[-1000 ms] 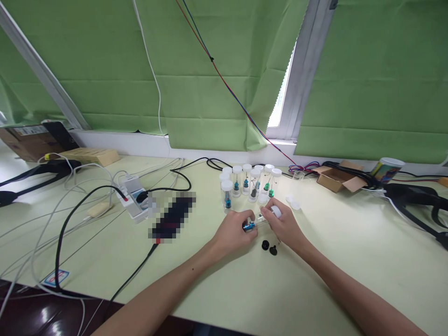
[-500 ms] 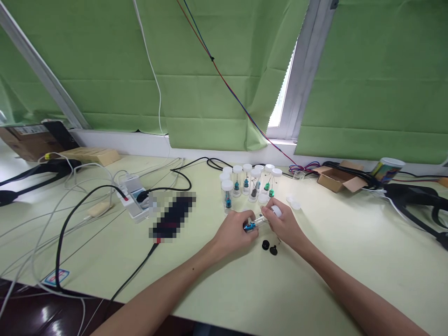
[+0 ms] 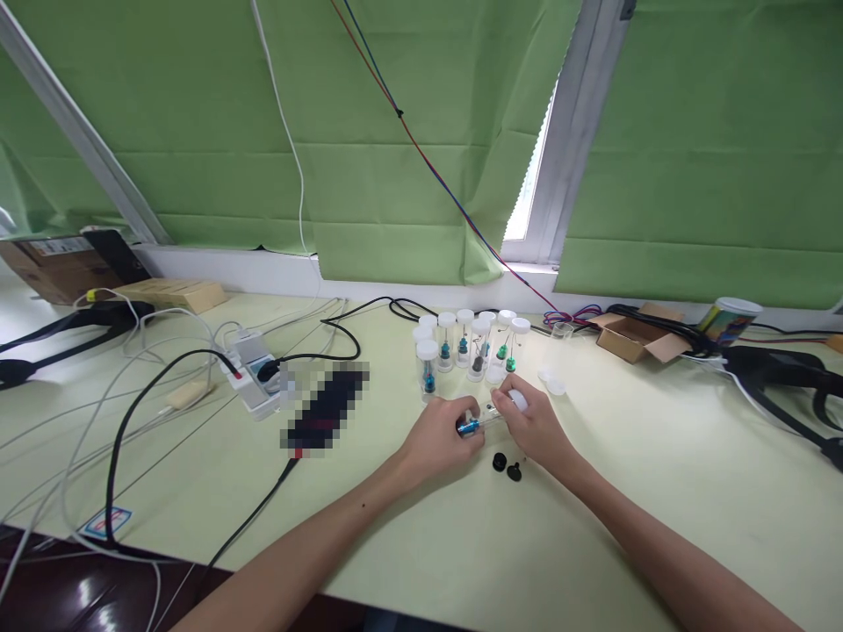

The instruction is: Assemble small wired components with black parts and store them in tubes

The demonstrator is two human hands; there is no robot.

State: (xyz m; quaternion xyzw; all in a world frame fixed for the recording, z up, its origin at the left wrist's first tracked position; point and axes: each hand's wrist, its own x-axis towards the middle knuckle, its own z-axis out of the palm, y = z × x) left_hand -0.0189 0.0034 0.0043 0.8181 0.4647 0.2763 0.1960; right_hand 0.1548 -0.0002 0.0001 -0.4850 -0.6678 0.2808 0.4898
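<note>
Both my hands hold one clear tube lying nearly level, with a blue needle fitting (image 3: 469,427) at its left end. My left hand (image 3: 443,436) is wrapped round that end; its fingers partly cover it. At the other end, my right hand (image 3: 532,421) pinches the tube near its white cap (image 3: 519,400). Several clear tubes with white caps stand upright behind my hands, such as a tube with a blue fitting (image 3: 428,369) and a tube with a green fitting (image 3: 512,347). Two small black parts, a round one (image 3: 500,462) and a stemmed one (image 3: 515,472), lie below my hands.
Loose white caps (image 3: 555,385) lie right of the tubes. A power strip (image 3: 258,386) with tangled cables and a blurred-out dark device (image 3: 327,408) are on the left. An opened cardboard box (image 3: 632,338), a can (image 3: 728,320) and a black frame (image 3: 777,386) stand on the right.
The held tube and its white cap have shifted very slightly to the left. Otherwise both hands keep the same grip, and the things on the table stay in place.
</note>
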